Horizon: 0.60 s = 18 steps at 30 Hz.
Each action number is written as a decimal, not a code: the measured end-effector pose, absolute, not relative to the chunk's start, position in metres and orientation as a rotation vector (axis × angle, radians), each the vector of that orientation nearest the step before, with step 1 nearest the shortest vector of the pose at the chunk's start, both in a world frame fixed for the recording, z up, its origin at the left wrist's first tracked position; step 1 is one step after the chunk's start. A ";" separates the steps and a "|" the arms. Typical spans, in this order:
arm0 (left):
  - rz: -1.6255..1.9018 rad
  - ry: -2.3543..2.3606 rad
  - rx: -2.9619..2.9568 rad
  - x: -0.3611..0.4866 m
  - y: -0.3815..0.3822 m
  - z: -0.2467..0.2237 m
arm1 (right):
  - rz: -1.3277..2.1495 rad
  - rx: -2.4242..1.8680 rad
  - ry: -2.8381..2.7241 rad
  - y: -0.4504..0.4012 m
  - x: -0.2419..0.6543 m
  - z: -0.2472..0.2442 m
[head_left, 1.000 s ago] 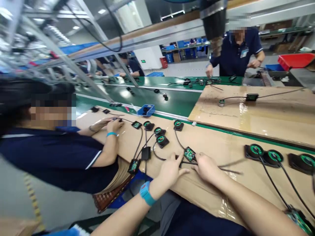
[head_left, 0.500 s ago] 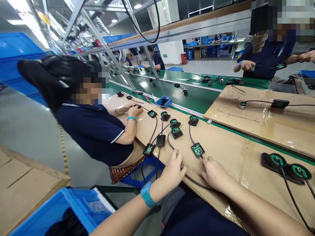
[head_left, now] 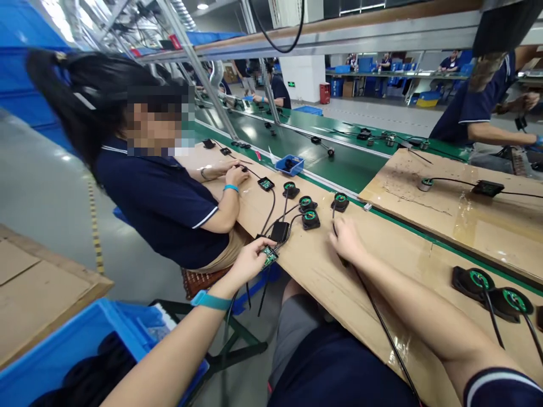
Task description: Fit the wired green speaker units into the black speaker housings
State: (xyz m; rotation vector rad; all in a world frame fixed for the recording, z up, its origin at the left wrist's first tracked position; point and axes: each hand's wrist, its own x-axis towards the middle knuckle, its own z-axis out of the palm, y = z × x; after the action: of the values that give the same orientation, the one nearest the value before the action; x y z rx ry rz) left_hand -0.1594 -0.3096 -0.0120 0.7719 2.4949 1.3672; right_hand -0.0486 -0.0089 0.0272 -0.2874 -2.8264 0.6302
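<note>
My left hand (head_left: 251,261), with a teal band at the wrist, is closed on a small black box with a green circuit board (head_left: 268,256) at the cardboard's near edge. My right hand (head_left: 348,242) is closed around a black cable (head_left: 334,216) just below a round black housing (head_left: 340,201) with green inside. Whatever lies under the right palm is hidden; a longer cable (head_left: 384,325) runs out from it toward me. Between my hands sit two more round housings (head_left: 311,219) and a closed black box (head_left: 280,231).
At my left a co-worker (head_left: 156,209) handles small parts. Beyond the cardboard-covered bench runs a green conveyor (head_left: 348,161), with a small blue bin (head_left: 290,164) beside it. Two joined-looking housings (head_left: 492,291) lie at right. A large blue crate (head_left: 80,333) stands at lower left.
My left hand has moved left and now grips the circuit-board box. My right hand has gone forward onto the cable near the round housing. The view has shifted slightly.
</note>
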 end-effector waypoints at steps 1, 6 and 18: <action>1.283 2.581 0.830 -0.163 -0.309 -0.012 | 0.551 -0.373 -2.804 0.003 -0.067 0.029; 1.160 2.757 1.123 -0.171 -0.307 -0.019 | 0.397 -0.591 -2.875 0.048 -0.136 0.038; 1.241 3.031 1.112 -0.159 -0.306 -0.054 | 0.377 -0.393 -3.180 0.040 -0.126 0.050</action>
State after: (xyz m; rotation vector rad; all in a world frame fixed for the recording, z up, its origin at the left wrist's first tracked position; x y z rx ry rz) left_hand -0.1589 -0.3059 -0.0542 1.1122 3.0308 1.2414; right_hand -0.1264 0.0395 0.0500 -0.3927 -3.1805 0.3772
